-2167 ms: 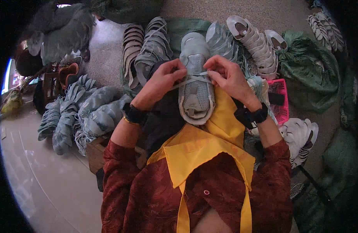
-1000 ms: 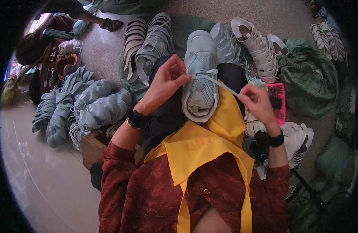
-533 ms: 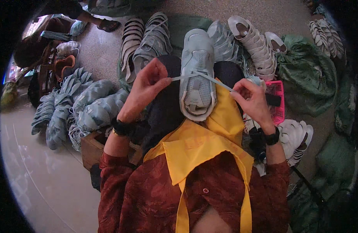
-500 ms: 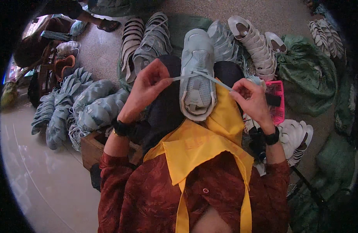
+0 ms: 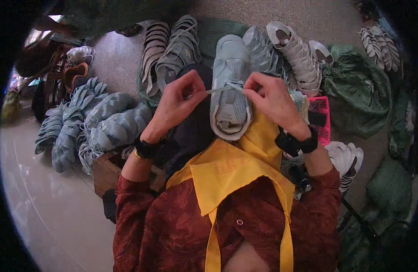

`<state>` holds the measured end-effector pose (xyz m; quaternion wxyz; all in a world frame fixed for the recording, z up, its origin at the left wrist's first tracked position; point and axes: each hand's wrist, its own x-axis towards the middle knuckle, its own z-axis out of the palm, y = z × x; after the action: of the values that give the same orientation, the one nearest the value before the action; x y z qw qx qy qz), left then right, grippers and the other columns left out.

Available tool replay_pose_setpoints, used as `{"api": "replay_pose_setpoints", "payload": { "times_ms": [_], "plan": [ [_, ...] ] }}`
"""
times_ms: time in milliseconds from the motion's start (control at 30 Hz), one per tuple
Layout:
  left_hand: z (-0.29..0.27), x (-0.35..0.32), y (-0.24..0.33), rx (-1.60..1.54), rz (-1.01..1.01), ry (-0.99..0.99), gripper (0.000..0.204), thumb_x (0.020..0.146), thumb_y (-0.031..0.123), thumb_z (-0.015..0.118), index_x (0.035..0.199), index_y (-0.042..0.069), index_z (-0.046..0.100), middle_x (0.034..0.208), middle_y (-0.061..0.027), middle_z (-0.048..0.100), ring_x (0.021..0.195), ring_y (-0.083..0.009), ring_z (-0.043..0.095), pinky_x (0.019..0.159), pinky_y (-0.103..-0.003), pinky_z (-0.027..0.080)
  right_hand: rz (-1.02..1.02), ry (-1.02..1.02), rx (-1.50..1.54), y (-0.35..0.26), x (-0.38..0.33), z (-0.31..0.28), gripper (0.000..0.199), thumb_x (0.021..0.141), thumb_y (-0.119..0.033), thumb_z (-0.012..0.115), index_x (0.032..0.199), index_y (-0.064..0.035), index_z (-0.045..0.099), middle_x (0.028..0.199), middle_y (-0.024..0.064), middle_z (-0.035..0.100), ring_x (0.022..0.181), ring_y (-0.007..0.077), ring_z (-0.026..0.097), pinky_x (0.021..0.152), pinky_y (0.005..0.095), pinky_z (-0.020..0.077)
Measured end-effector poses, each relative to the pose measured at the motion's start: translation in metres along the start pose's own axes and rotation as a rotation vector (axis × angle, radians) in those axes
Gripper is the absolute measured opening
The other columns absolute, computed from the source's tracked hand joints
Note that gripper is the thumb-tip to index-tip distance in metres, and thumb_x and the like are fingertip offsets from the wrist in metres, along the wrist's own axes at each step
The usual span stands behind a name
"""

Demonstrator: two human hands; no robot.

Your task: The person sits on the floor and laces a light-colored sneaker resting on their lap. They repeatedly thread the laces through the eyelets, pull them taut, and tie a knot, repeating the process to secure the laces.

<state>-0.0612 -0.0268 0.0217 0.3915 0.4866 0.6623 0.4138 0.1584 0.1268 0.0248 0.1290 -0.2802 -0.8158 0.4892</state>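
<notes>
A pale grey-blue shoe upper (image 5: pixel 231 52) lies lengthwise on my lap, its collar opening toward me. My left hand (image 5: pixel 182 97) is pinched on one end of a light shoelace (image 5: pixel 216 90), which runs taut from the upper's lacing area. Close at the right side of the lacing, my right hand (image 5: pixel 270 97) is closed with thumb and finger on the lace near its crossing. The exact grip of the right fingertips is partly hidden. The upper rests between my knees, over the yellow apron (image 5: pixel 236 174).
Stacked grey-blue uppers (image 5: pixel 120 122) lie at left beside a wooden box (image 5: pixel 110 174). Nested uppers (image 5: pixel 178 50) and white ones (image 5: pixel 297 59) stand ahead. At right are a pink basket (image 5: pixel 325 127) and a green sack (image 5: pixel 361 90). A dark blurred shape covers the far left.
My right hand has moved left, from holding the lace out to the side to close against the lacing. At the far left, another person's leg and foot gave way to a blurred dark shape.
</notes>
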Motion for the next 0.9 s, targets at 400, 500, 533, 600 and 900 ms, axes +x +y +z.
{"api": "replay_pose_setpoints", "payload": {
  "times_ms": [400, 500, 533, 600, 900],
  "plan": [
    [-0.002, -0.001, 0.013, 0.175, 0.045, -0.021, 0.012, 0.088, 0.002, 0.069, 0.087, 0.002, 0.056, 0.081, -0.0003, 0.054, 0.074, -0.0075, 0.051, 0.067, -0.025, 0.043, -0.621, 0.076, -0.572, 0.006, 0.005, -0.003, 0.011, 0.08, -0.006, 0.064, 0.089, -0.0055, 0.058, 0.082, 0.0108, 0.056, 0.079, 0.031, 0.063, 0.066, 0.041, 0.0519],
    [-0.002, -0.003, 0.007, 0.252, 0.219, 0.028, 0.013, 0.086, 0.002, 0.07, 0.087, 0.001, 0.057, 0.08, -0.0061, 0.056, 0.07, -0.0167, 0.057, 0.064, -0.031, 0.046, -0.583, 0.057, -0.541, 0.008, -0.015, 0.0, 0.01, 0.081, -0.005, 0.063, 0.09, -0.0055, 0.059, 0.081, 0.011, 0.056, 0.079, 0.0308, 0.063, 0.066, 0.0413, 0.0521],
    [-0.001, -0.005, 0.007, 0.308, 0.227, 0.037, 0.013, 0.086, 0.003, 0.07, 0.088, 0.0, 0.057, 0.081, -0.008, 0.056, 0.071, -0.0211, 0.058, 0.065, -0.033, 0.046, -0.56, 0.064, -0.529, 0.01, -0.019, -0.002, 0.01, 0.081, -0.004, 0.062, 0.091, -0.0055, 0.059, 0.081, 0.0111, 0.055, 0.079, 0.0308, 0.063, 0.066, 0.0415, 0.0522],
    [0.0, -0.008, 0.008, 0.426, 0.248, 0.054, 0.013, 0.087, 0.004, 0.069, 0.089, 0.0, 0.056, 0.081, -0.0116, 0.056, 0.072, -0.03, 0.06, 0.065, -0.038, 0.048, -0.513, 0.096, -0.528, 0.014, -0.02, -0.007, 0.012, 0.081, -0.004, 0.063, 0.093, -0.0049, 0.061, 0.082, 0.0115, 0.057, 0.079, 0.0314, 0.064, 0.066, 0.0413, 0.0526],
    [-0.054, -0.032, -0.006, 0.653, 0.218, 0.114, 0.012, 0.089, 0.005, 0.066, 0.093, 0.0, 0.055, 0.089, -0.0153, 0.055, 0.078, -0.0375, 0.06, 0.067, -0.042, 0.048, -0.157, 0.238, -0.383, 0.042, -0.087, -0.048, 0.01, 0.086, -0.001, 0.068, 0.096, -0.0018, 0.069, 0.087, 0.0124, 0.068, 0.077, 0.0283, 0.068, 0.069, 0.0337, 0.0528]
  ]
}}
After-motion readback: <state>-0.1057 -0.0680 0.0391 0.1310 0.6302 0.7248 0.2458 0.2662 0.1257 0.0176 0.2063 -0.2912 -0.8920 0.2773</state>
